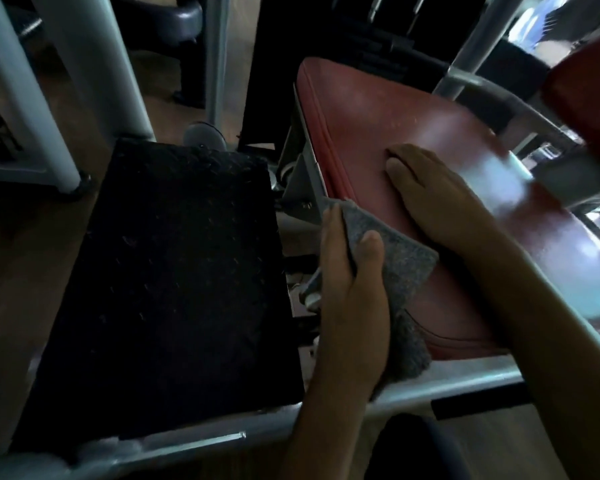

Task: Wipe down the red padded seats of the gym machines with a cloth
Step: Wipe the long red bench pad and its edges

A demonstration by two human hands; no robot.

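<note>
A gym: grey steel machine frames [94, 64], red padded seat [378, 126], black textured footplate [174, 271] (wooden floor [11, 265] beneath)

Left hand [352, 296] grips a grey cloth [400, 271] against the red seat [395, 119]; right hand [430, 192] apparently rests flat.

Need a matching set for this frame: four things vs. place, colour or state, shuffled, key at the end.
Things
1. left hand
2. right hand
3. cloth
4. textured plate

Place, colour or state
A. lies flat on the red seat
B. grey, draped over the seat's left edge
C. black, to the left of the seat
D. grips the cloth

Pairs: 1-D, 2-A, 3-B, 4-C
</note>
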